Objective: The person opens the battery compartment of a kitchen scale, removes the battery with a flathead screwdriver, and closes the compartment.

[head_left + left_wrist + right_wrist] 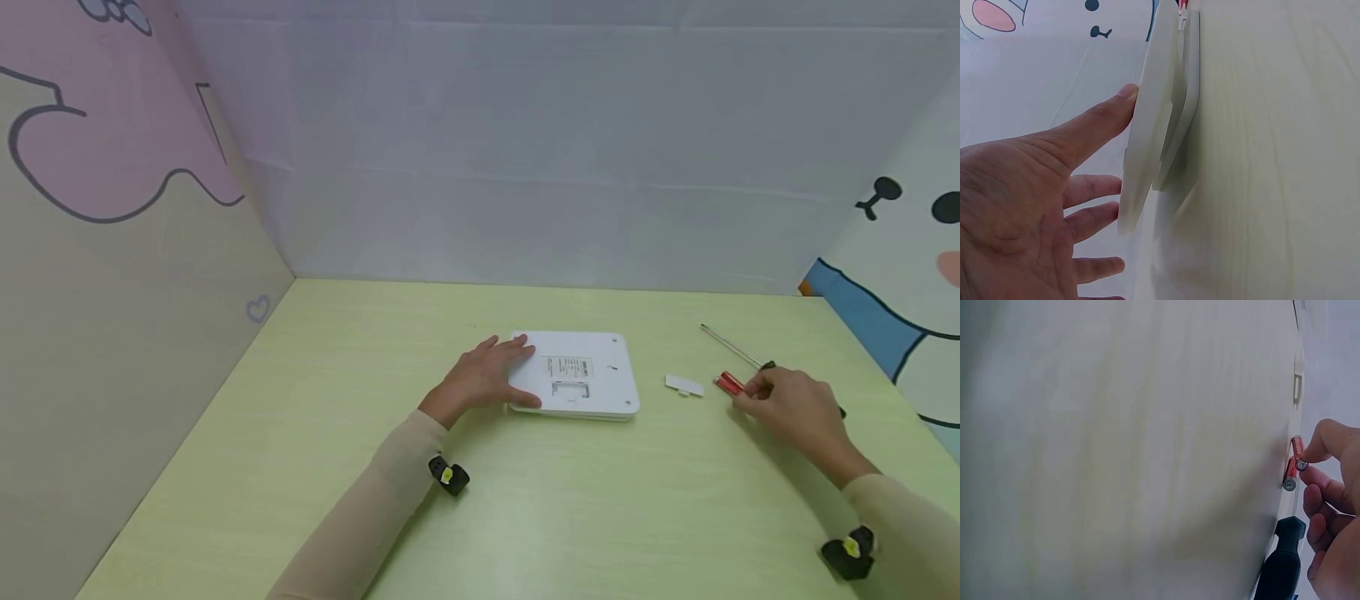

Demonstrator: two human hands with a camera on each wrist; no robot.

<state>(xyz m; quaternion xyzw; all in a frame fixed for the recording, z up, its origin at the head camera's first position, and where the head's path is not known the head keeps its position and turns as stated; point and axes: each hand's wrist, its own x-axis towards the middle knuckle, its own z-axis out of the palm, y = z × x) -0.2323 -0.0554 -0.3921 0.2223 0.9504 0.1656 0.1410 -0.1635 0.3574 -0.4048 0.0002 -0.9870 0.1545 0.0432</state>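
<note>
A flat white scale (607,362) lies underside up, its label and open battery compartment (572,390) showing. My left hand (491,375) rests on its left side with fingers spread, the thumb near the front corner. In the left wrist view the thumb (1094,128) touches the edge of the scale (1147,131). On the right, my right hand (795,408) pinches a red battery (1299,447) between thumb and index finger. A second red battery (1289,476) lies right beside it. The white battery cover (684,385) sits between the scale and the batteries.
A screwdriver (731,343) lies behind the right hand, which partly covers it; its dark handle (1280,562) shows in the right wrist view. The pale yellow-green table (375,333) meets a white back wall (480,167) and printed side panels.
</note>
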